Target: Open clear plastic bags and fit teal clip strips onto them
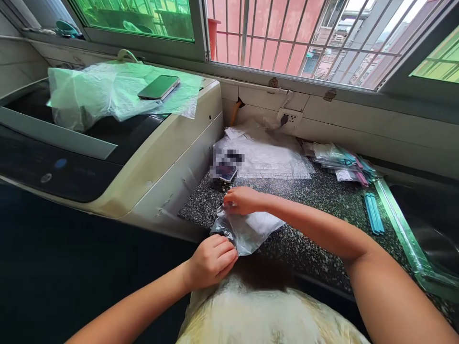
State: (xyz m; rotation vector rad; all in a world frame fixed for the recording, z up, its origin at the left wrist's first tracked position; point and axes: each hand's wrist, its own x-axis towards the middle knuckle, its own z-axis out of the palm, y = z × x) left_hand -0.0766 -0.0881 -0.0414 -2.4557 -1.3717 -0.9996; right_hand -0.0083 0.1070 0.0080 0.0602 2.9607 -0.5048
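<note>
A clear plastic bag (253,231) lies at the front edge of the dark speckled counter, partly crumpled at its left end. My left hand (214,260) is closed on the bag's near left corner, fingers curled over the edge. Farther back, my right hand (242,199) pinches the bag's far left corner, its fingertips pressed together. Just beyond my right hand a phone (226,172) rests on the counter, partly blurred out. Behind it spreads a stack of flat clear plastic bags (272,153).
A washing machine (179,157) stands on the left, with plastic sheets (103,91) and a phone (159,87) on its lid. Small packets (337,160) and blue strips (374,213) lie right, beside a metal-rimmed sink (405,229). A wall socket (289,118) sits below the barred window.
</note>
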